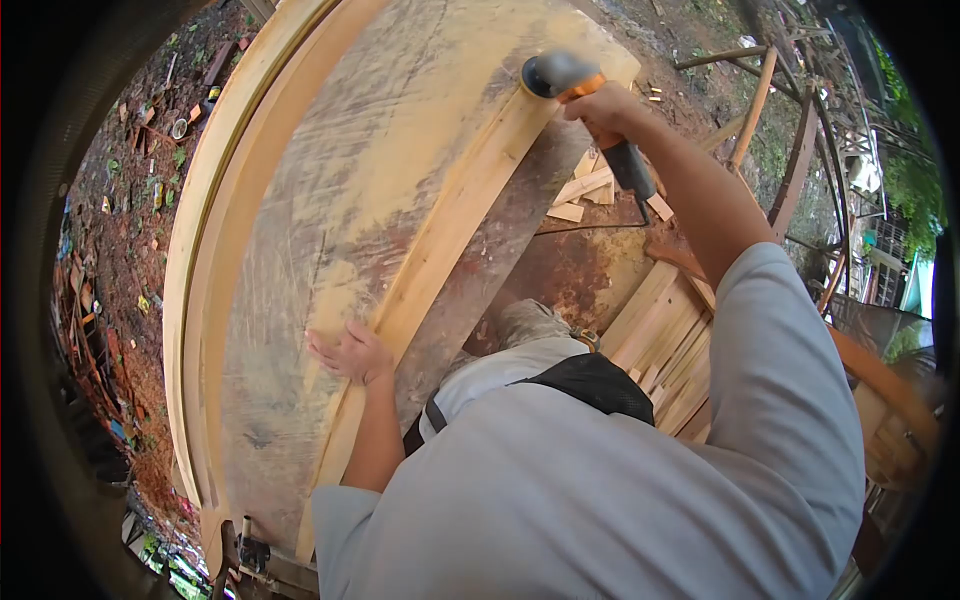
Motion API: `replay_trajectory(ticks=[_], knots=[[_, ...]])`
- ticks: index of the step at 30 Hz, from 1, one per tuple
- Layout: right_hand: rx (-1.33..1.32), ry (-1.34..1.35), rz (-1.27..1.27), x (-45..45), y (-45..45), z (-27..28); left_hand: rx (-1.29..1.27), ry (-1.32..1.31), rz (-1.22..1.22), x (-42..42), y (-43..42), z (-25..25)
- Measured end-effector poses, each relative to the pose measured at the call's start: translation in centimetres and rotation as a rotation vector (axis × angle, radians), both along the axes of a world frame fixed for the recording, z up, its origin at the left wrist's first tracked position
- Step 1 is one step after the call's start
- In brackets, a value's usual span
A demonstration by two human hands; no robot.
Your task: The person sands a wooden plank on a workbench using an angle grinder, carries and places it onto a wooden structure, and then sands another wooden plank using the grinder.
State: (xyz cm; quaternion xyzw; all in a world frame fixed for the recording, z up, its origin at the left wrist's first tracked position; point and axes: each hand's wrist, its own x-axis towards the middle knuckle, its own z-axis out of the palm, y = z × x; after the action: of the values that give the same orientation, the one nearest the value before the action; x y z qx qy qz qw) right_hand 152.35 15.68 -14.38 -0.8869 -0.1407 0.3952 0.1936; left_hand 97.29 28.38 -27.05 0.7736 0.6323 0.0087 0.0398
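Observation:
An orange and black power sander is in my right hand, its round pad at the far end of a long wooden board. The fingers wrap round the tool's body, and its head is blurred. My left hand rests on the nearer part of the same board, fingers spread, nothing in it. Under the board is a dusty, scratched work table with pale sawdust on it.
Long wooden pieces run along the table's left edge. Wood offcuts and stacked planks lie to the right, near a cord. A clamp is at the lower left. Poles stand at the upper right.

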Motion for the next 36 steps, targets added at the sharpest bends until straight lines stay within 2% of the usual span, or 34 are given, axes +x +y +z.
replay_trajectory(ticks=[3, 5, 6, 9, 11, 13, 15, 17, 19, 20, 21, 23, 26, 29, 30, 31, 33, 35, 36], knots=[[0.100, -0.022, -0.010, 3.4, -1.3, -2.1, -0.007, 0.003, -0.007, 0.2, 0.0, 0.4], [-0.030, -0.101, -0.065, 4.8, -1.7, -3.2, 0.019, -0.001, -0.011, 0.2, 0.0, 0.2], [-0.005, -0.073, -0.083, 3.0, -1.0, 0.5, 0.042, -0.007, -0.016, 0.2, 0.0, 0.1], [0.050, -0.084, -0.054, 6.2, -4.1, -6.4, 0.032, 0.007, -0.021, 0.1, 0.0, -0.1], [0.101, -0.059, -0.090, 2.3, -4.0, -3.5, 0.049, -0.007, -0.032, -0.3, -0.1, -0.3], [0.019, 0.008, -0.065, -0.7, -4.1, -1.8, 0.070, -0.030, -0.043, -0.1, 0.0, -0.4], [-0.110, -0.040, 0.030, -4.9, -2.9, 1.0, 0.069, -0.034, -0.047, -0.2, -0.1, -0.4], [-0.088, -0.001, 0.073, -5.5, -3.0, 0.9, 0.047, -0.029, -0.038, -0.1, -0.2, 0.1], [-0.100, 0.015, -0.025, -5.3, -2.6, 3.6, 0.024, -0.015, -0.030, 0.1, 0.1, 0.3], [-0.001, 0.004, -0.089, -2.2, -5.2, -2.1, 0.036, -0.018, -0.028, 0.1, 0.0, 0.2], [-0.114, -0.035, -0.131, -1.0, -5.0, -0.6, 0.045, -0.020, -0.022, 0.1, -0.1, 0.1], [0.099, -0.059, -0.102, 2.3, -6.1, -4.0, 0.076, -0.023, -0.021, -0.1, -0.3, -0.4], [0.035, -0.094, -0.201, 5.9, -5.4, -6.7, 0.087, -0.028, -0.014, 0.0, -0.1, -0.4], [-0.055, -0.004, -0.278, 2.7, -3.1, -1.5, 0.046, -0.031, 0.006, 0.2, 0.0, -0.1], [-0.045, -0.005, -0.193, 2.8, -3.5, -4.2, 0.035, -0.031, 0.013, 0.2, -0.1, 0.0], [0.099, -0.019, -0.227, -1.8, -1.9, -0.4, 0.036, -0.032, 0.036, 0.2, -0.3, -0.1], [0.153, 0.025, -0.104, -4.6, -2.4, -1.1, -0.003, 0.026, 0.030, 0.4, 0.0, 0.2], [0.032, -0.096, 0.026, -7.6, -3.7, -4.4, -0.029, 0.001, 0.058, 0.8, 0.0, 0.8], [0.154, -0.020, -0.011, -10.5, -3.7, -3.3, -0.060, -0.011, 0.081, 1.0, 0.0, 1.1]])
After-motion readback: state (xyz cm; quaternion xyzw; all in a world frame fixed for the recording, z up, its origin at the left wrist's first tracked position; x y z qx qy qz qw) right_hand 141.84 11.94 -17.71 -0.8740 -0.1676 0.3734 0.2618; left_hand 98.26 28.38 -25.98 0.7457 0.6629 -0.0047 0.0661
